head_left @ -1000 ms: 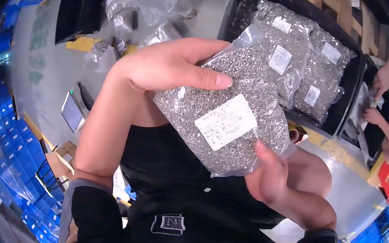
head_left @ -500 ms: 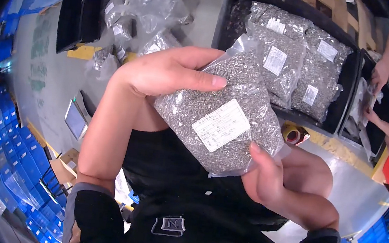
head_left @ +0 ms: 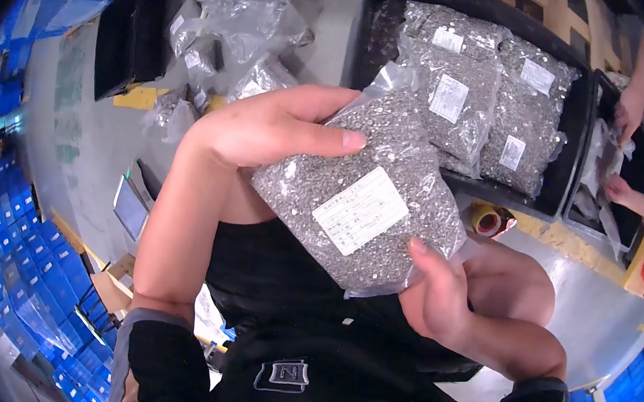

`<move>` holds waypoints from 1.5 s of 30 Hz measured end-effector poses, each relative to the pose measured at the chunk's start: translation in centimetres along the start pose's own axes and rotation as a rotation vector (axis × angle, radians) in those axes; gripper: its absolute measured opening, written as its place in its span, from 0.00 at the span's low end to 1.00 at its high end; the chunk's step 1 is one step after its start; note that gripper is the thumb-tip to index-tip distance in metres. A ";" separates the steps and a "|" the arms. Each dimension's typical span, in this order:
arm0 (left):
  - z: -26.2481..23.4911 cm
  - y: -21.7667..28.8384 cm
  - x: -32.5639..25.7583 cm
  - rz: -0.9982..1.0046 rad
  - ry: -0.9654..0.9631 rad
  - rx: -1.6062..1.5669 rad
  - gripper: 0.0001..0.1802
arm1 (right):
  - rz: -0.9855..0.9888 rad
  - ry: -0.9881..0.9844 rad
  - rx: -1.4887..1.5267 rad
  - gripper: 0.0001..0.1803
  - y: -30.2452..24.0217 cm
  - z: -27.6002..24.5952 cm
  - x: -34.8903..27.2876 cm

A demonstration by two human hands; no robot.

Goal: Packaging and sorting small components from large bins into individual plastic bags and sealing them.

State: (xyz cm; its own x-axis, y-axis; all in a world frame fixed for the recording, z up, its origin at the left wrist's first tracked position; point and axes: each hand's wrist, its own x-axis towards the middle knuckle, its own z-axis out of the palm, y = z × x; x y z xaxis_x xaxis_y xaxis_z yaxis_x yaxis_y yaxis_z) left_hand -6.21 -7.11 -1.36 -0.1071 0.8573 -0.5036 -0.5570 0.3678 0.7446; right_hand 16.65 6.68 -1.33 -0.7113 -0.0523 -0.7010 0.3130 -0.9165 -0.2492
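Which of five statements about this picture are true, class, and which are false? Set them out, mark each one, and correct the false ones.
1. The left hand and right hand both hold one clear bag of small metal parts. True.
2. The white label on that bag faces away from the camera. False: the white label faces the camera.
3. The large black crate holds just one bag. False: it holds several.
4. Another person's hands show at the right. True.
5. Both forearms are fully sleeved. False: they are bare.
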 end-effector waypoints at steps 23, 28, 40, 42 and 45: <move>-0.4 0.9 0.1 -0.228 0.242 -0.021 0.29 | 0.139 0.052 -0.013 0.26 -0.9 0.2 3.2; 0.0 0.7 1.2 -0.213 0.255 0.017 0.29 | 0.095 0.080 0.047 0.23 -2.4 -0.2 4.1; 2.4 -2.2 6.1 -0.023 0.518 -0.241 0.21 | -0.404 0.007 -0.721 0.25 -8.9 -4.2 8.8; 3.3 -2.4 7.7 0.032 0.504 -0.290 0.22 | -0.486 0.098 -0.974 0.26 -11.4 -4.5 9.0; 3.3 -4.1 10.8 0.141 0.603 -0.112 0.23 | -0.484 0.241 -1.001 0.29 -14.0 -7.6 11.6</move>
State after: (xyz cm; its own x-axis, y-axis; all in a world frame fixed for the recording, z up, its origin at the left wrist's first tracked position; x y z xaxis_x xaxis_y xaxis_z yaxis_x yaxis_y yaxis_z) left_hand -2.36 1.85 -8.38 -0.6136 0.5287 -0.5865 -0.5829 0.1977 0.7881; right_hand 8.82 21.89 -11.01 -0.7883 0.3979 -0.4693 0.4776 -0.0852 -0.8744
